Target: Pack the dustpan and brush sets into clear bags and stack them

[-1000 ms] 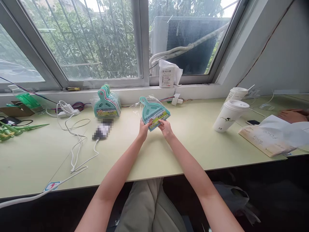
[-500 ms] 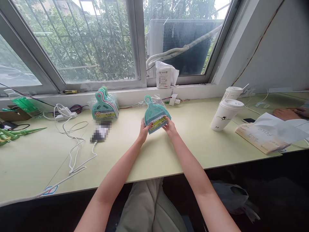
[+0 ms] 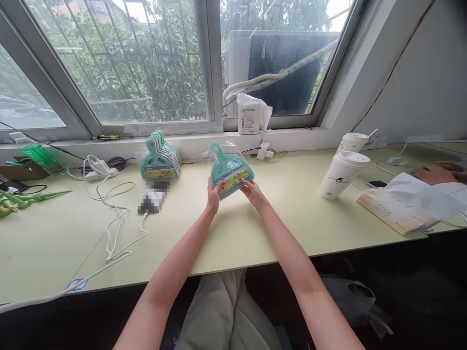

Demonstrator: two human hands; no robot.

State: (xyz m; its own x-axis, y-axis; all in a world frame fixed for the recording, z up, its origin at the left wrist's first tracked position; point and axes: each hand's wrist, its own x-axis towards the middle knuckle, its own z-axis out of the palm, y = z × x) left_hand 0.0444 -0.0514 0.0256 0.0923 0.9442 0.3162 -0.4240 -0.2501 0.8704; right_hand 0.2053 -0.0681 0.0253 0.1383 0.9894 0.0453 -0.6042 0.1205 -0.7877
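Just over the desk, a teal dustpan with a blue-bristled brush (image 3: 229,167) is held in clear wrapping with a yellow label, its looped handle tilted up and left. My left hand (image 3: 213,196) grips its lower left side, thumb on the front. At the lower right edge, my right hand (image 3: 253,192) holds it with thumb and fingers. A stack of similar wrapped dustpans (image 3: 159,158), teal, pink and white, stands at the left by the window sill.
White cables and a power strip (image 3: 102,174) lie left, near a blurred-out item (image 3: 153,197). To the right are a white cup (image 3: 341,177), another cup behind it, a tissue pack (image 3: 394,209) and another person's hands (image 3: 430,174). A white package (image 3: 249,119) sits on the sill.
The held dustpan has shifted slightly left and turned, its handle leaning further left. Both my hands still hold it. At the right, the other person's hands have moved a little and look blurred.
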